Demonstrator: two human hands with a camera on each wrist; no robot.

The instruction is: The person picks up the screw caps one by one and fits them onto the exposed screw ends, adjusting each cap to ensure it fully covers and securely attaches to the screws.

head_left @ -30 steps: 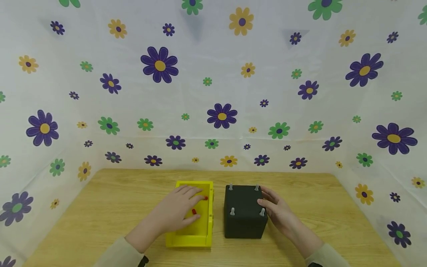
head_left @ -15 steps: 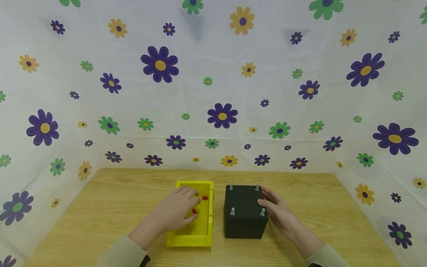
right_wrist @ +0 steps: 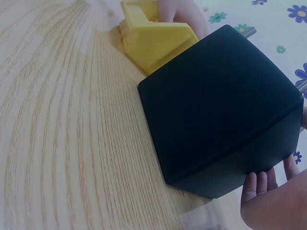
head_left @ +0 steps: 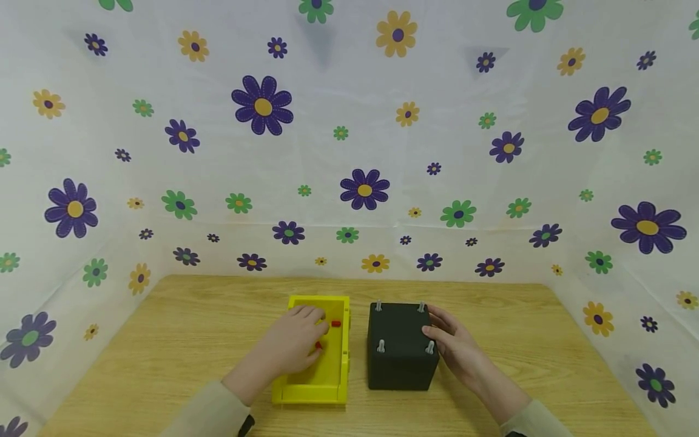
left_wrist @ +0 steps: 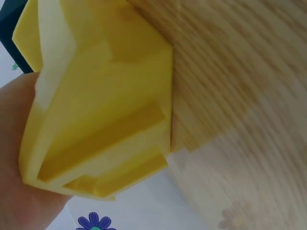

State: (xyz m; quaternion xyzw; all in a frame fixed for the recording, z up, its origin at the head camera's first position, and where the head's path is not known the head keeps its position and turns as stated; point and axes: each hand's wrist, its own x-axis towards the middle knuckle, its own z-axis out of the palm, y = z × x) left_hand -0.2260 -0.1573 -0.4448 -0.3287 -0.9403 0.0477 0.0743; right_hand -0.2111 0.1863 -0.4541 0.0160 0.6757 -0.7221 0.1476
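While the right hand [head_left: 459, 349] steadies it from its right side, a black block [head_left: 401, 325] stands on the wood-grain table [head_left: 207, 328], just to the right of a yellow plastic parts bin [head_left: 310, 394] with a gap between them. The block is roughly cubic, dark and matte, with softly rounded edges; in the right wrist view its side faces are smooth and unmarked. Near the corners of its flat top stand four slim grey pegs [head_left: 381, 346], one at each corner, each set in a hole, a few of them leaning slightly. The right hand grips the block's far right edge, thumb laid over the top face and fingers against the side.

The bin is glossy and bright, longer than it is wide, with raised walls and a lower front; the left wrist view shows raised ridges on its outer face. On its floor lie two small red pieces: one red piece [head_left: 335, 324] near the right wall, and a nearer red piece [head_left: 319, 345] partly hidden behind the left hand [head_left: 295, 340]. That hand reaches into the bin with bent fingers, thumb and index finger apart; whether its fingertips touch the nearer piece, I cannot tell.
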